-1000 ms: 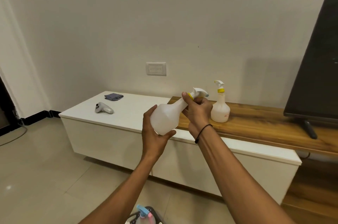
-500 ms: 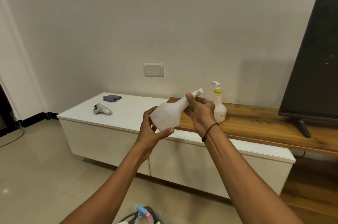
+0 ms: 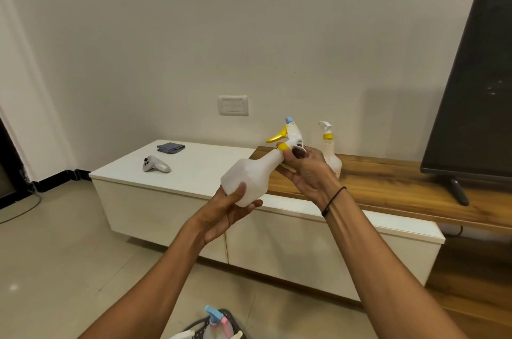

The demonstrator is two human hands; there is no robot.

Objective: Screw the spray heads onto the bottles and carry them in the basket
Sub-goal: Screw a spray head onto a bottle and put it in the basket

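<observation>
I hold a translucent white plastic bottle (image 3: pixel 247 179) tilted in the air in front of me, its base toward me and down to the left, its neck pointing up and to the right. My left hand (image 3: pixel 225 212) cups the round base, thumb laid across the near side and fingers (image 3: pixel 253 204) curled under it. My right hand (image 3: pixel 306 172) is at the neck, thumb and fingers pinching round the yellow collar (image 3: pixel 283 147) of the white spray head with a yellow trigger and pale blue nozzle tip (image 3: pixel 288 132); the head sits on the bottle's neck, trigger pointing left. A thin black band (image 3: pixel 333 200) circles my right wrist.

Behind my right hand, a second white spray bottle with a yellow collar (image 3: pixel 329 150) stands upright on the wooden table (image 3: pixel 388 186), partly hidden by my hand. To the left, on the low white cabinet (image 3: pixel 194 169), lie a grey handheld controller (image 3: pixel 155 165) and, farther back, a folded blue-grey cloth (image 3: pixel 170 148). A dark television screen (image 3: pixel 476 89) stands on the wooden top at the far right. A white wall socket plate (image 3: pixel 233 106) sits on the wall above the cabinet.

At the bottom edge, near my feet, the rim of a dark mesh basket (image 3: pixel 231 316) shows on the tiled floor, with bottles inside, one with a blue spray head (image 3: pixel 212 313) and one with pink (image 3: pixel 227 326).
</observation>
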